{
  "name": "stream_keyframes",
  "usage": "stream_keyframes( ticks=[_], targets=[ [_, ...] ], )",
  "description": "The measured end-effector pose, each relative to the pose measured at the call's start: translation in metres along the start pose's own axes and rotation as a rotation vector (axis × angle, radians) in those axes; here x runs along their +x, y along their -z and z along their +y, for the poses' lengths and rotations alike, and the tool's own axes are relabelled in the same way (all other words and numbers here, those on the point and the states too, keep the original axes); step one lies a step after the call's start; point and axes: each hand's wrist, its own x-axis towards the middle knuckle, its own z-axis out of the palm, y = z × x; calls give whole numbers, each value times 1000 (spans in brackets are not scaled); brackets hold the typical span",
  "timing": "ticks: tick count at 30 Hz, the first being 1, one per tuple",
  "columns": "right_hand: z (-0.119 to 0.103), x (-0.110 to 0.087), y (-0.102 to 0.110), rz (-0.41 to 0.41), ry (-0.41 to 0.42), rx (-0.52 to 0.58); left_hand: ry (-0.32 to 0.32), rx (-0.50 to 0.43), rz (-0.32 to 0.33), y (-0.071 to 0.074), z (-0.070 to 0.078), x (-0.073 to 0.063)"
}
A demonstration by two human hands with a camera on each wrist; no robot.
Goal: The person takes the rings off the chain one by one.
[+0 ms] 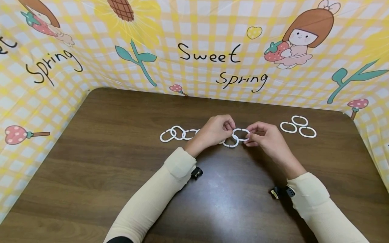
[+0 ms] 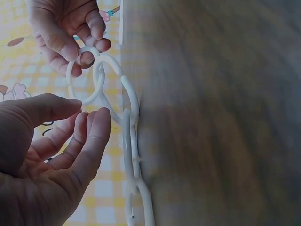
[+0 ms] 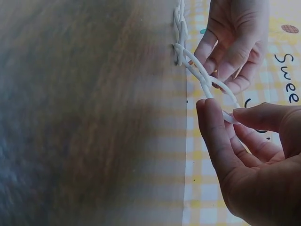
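Near the middle of the table, my right hand (image 1: 268, 137) pinches the right end of a white plastic oval link (image 1: 245, 130) between thumb and fingers. My left hand (image 1: 214, 132) pinches the opposite end of this link, its thumb tip against it in the left wrist view. Hooked through the held link is another white link (image 1: 234, 145), the end of a chain (image 1: 178, 127) that passes behind my left hand and lies out to the left. Each link has a small split in its side. My left hand hides part of the chain's middle.
Three loose white links (image 1: 308, 136) lie on the brown wooden table (image 1: 121, 182), to the right of my right hand. A yellow checked cloth (image 1: 194, 30) with printed pictures hangs behind the table and along its sides. Each wrist carries a small black camera (image 1: 197, 173).
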Motion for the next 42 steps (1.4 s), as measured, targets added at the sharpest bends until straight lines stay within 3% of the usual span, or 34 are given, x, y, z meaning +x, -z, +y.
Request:
stream_keyframes(
  ticks=[7, 16, 22, 33, 42],
  targets=[
    [1, -1, 2, 8, 0, -4, -34, 50, 3, 4, 0, -7],
    [2, 0, 3, 17, -5, -7, -74, 122, -77, 7, -2, -15],
    [3, 1, 3, 20, -15, -1, -74, 119, -158, 6, -3, -17],
    [1, -2, 3, 27, -27, 25, -94, 135, -205, 4, -2, -18],
    [2, -1, 4, 24, -27, 41, -72, 159, -257, 1, 2, -16]
  ],
)
